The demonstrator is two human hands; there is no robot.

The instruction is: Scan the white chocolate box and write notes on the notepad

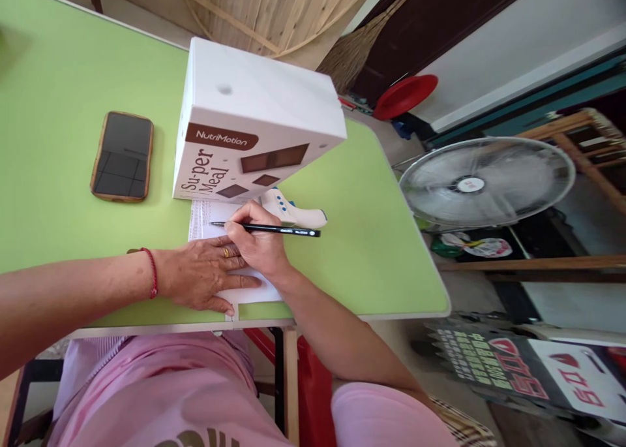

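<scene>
My right hand (259,238) grips a black pen (293,230), its tip at the upper part of a white sheet of paper (257,292) with small writing or print along its left edge. My left hand (208,274) lies flat on the paper with fingers spread, a gold ring on one finger and a red cord bracelet at the wrist. Just behind my right hand rests a white handheld device with blue buttons (293,211), partly hidden by the hand. Close beyond the paper stands a white NutriMotion box (264,101), which covers the paper's far end.
A dark-screened phone in a brown case (122,156) lies left of the box on the green table (53,140). Past the table's right edge are a large fan (484,183), a red basin (405,96) and a wooden shelf (542,262).
</scene>
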